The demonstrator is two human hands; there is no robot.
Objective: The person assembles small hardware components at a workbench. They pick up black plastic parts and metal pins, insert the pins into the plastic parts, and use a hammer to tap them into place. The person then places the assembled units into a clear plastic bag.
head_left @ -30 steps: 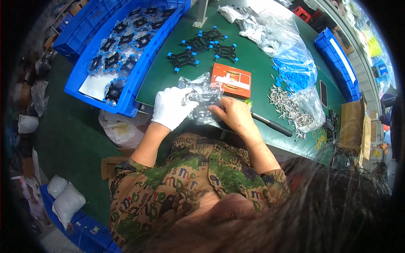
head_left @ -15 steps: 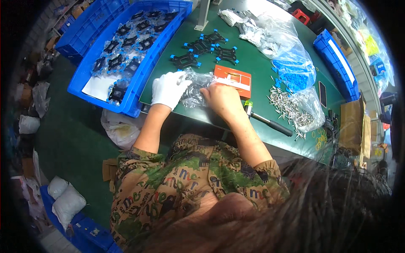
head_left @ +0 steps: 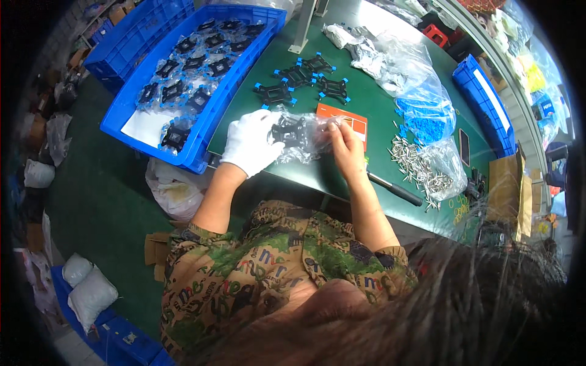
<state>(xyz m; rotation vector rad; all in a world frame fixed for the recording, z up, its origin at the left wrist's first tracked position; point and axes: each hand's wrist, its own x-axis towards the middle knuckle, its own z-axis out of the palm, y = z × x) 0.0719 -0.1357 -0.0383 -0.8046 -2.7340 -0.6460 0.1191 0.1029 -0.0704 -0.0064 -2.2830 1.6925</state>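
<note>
My left hand, in a white glove, grips a black bracket inside a clear plastic bag near the table's front edge. The bare fingers of my right hand pinch the other end of that bag. Just behind it lies an orange and white box, partly covered by the bag and my right hand. Several black brackets with blue corner caps rest on the green table beyond my hands. A hammer lies right of my right wrist, its head mostly hidden.
A blue crate of bagged brackets stands on the left. Loose metal pins, a bag of blue caps and a phone lie to the right. A metal post rises at the back; another blue crate stands far right.
My right hand has moved right, drawing the bag's end out from over the bracket area. The bracket inside now shows plainly beside my left hand.
</note>
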